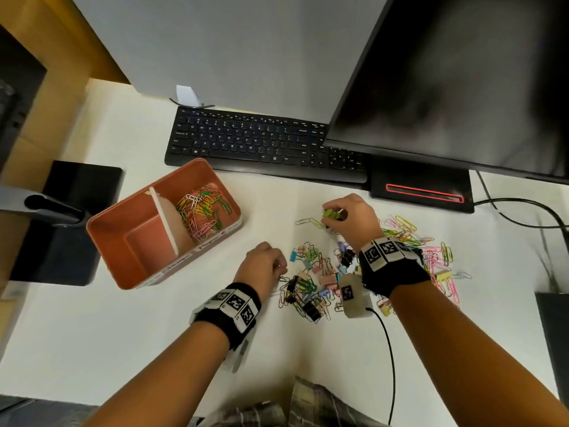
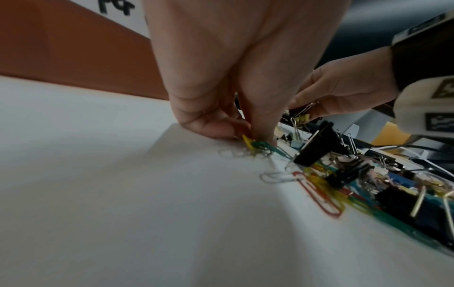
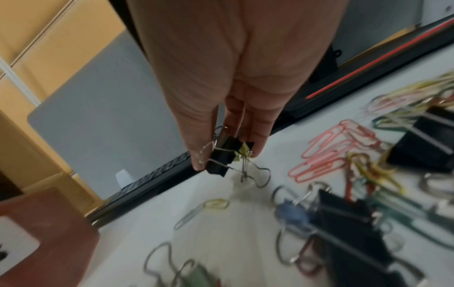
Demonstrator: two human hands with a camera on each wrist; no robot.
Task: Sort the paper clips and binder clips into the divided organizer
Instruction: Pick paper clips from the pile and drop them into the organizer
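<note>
An orange divided organizer (image 1: 104,223) stands at the left of the white desk; its far compartment holds several coloured paper clips (image 1: 203,211), the near one shows only its bare floor. A mixed pile of paper clips and binder clips (image 1: 317,282) lies between my hands. My left hand (image 1: 277,268) (image 2: 245,136) pinches yellow and green paper clips (image 2: 255,145) at the pile's left edge. My right hand (image 1: 335,214) (image 3: 228,161), lifted above the desk, holds a black binder clip (image 3: 221,157) together with a yellow-green one (image 1: 331,214).
A black keyboard (image 1: 261,143) lies behind the organizer, and a monitor (image 1: 462,87) on its red-striped stand (image 1: 421,189) is behind the pile. More paper clips (image 1: 412,235) spread to the right. A cable (image 1: 391,359) trails toward the near edge.
</note>
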